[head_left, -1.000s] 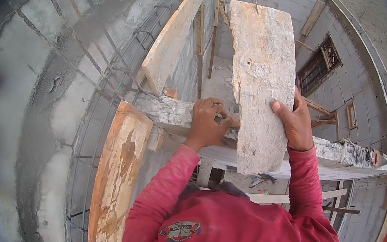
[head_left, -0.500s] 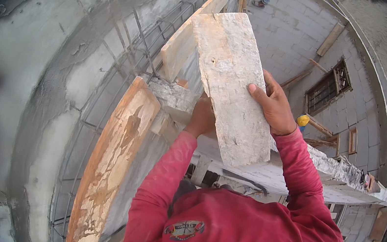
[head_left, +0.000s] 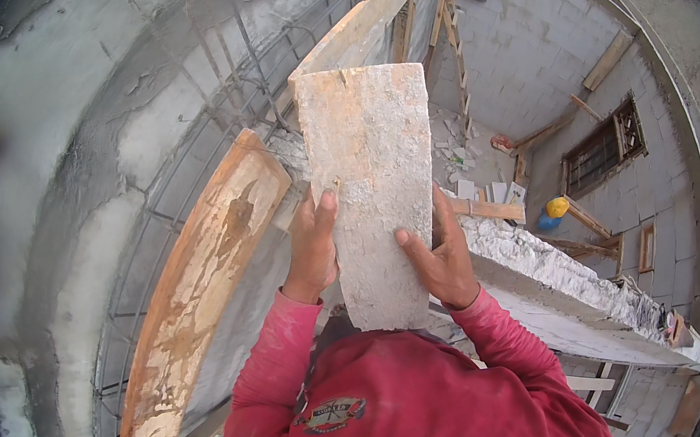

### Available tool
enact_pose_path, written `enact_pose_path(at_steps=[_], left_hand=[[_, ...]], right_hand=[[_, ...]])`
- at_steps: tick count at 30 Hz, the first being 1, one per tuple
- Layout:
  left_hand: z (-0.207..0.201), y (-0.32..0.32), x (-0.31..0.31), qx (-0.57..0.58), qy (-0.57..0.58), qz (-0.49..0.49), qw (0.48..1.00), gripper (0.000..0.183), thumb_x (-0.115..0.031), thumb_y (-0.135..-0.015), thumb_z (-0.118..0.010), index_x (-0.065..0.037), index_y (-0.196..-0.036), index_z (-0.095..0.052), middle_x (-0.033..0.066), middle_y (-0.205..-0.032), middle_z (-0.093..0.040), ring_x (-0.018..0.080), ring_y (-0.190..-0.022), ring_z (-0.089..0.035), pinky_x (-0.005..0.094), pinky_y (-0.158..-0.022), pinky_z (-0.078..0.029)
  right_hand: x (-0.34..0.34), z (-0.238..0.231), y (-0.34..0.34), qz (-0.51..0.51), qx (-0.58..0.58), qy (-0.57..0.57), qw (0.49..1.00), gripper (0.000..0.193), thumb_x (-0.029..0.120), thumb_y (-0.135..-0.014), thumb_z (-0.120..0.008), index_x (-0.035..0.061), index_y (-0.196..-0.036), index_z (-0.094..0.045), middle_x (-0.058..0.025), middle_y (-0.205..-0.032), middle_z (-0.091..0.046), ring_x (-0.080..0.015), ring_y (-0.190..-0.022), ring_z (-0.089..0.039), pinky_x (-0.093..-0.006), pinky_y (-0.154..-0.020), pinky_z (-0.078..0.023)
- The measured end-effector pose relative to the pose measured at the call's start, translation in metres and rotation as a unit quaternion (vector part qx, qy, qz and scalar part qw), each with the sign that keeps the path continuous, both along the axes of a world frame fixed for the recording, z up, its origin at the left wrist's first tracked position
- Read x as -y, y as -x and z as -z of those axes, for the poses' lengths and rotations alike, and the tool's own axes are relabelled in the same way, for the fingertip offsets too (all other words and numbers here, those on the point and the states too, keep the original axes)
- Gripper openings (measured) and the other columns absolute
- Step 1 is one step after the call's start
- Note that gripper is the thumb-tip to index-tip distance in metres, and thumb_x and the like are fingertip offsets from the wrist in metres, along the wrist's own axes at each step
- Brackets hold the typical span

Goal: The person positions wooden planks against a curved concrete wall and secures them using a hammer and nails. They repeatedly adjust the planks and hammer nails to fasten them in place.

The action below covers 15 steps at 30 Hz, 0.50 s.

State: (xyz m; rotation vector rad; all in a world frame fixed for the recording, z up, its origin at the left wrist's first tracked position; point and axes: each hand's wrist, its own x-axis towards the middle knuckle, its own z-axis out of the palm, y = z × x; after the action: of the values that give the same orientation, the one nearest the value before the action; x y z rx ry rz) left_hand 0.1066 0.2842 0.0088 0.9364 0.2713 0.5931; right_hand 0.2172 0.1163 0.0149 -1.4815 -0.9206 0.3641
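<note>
Left hand (head_left: 307, 247) and right hand (head_left: 442, 261) pinch a pale, crusted rectangular board (head_left: 371, 148) by its long edges.
It stands before the red shirt (head_left: 421, 405); leftward, a brown flaking plank (head_left: 196, 329); far right, a yellow-topped blue shape (head_left: 557, 207), too small to tell whether a container.

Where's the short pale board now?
Centre of the head view: the short pale board is held between the left hand and right hand, right of the stained plank.

Left hand (head_left: 308, 249) now thumb-forward on the board (head_left: 370, 149)
</note>
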Motion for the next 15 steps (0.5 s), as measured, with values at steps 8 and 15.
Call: enact_pose_path(at_steps=[8, 15], left_hand=[[0.001, 0.086, -0.008, -0.207, -0.172, -0.2, 0.942, 0.052, -0.034, -0.105, -0.067, 0.006, -0.137, -0.059, 0.0116, -0.126, -0.068, 0.0187, -0.113, -0.063, 0.0349, -0.1, -0.049], [0.001, 0.131, -0.006, -0.311, -0.249, -0.246, 0.884, 0.046, -0.031, -0.107, -0.062, 0.006, -0.134, -0.062, 0.012, -0.127, -0.069, 0.0177, -0.112, -0.064, 0.0338, -0.101, -0.048]], right_hand=[[0.017, -0.001, -0.043, 0.056, 0.315, 0.1, 0.942, 0.046, 0.013, -0.093, -0.072, 0.0076, -0.138, -0.062, -0.018, -0.122, -0.063, -0.0385, -0.111, -0.061, -0.0449, -0.097, -0.05], [0.028, 0.033, -0.096, 0.024, 0.436, 0.223, 0.872, 0.041, 0.026, -0.088, -0.076, 0.0079, -0.124, -0.068, -0.0122, -0.108, -0.061, -0.0343, -0.104, -0.057, -0.0444, -0.091, -0.051]])
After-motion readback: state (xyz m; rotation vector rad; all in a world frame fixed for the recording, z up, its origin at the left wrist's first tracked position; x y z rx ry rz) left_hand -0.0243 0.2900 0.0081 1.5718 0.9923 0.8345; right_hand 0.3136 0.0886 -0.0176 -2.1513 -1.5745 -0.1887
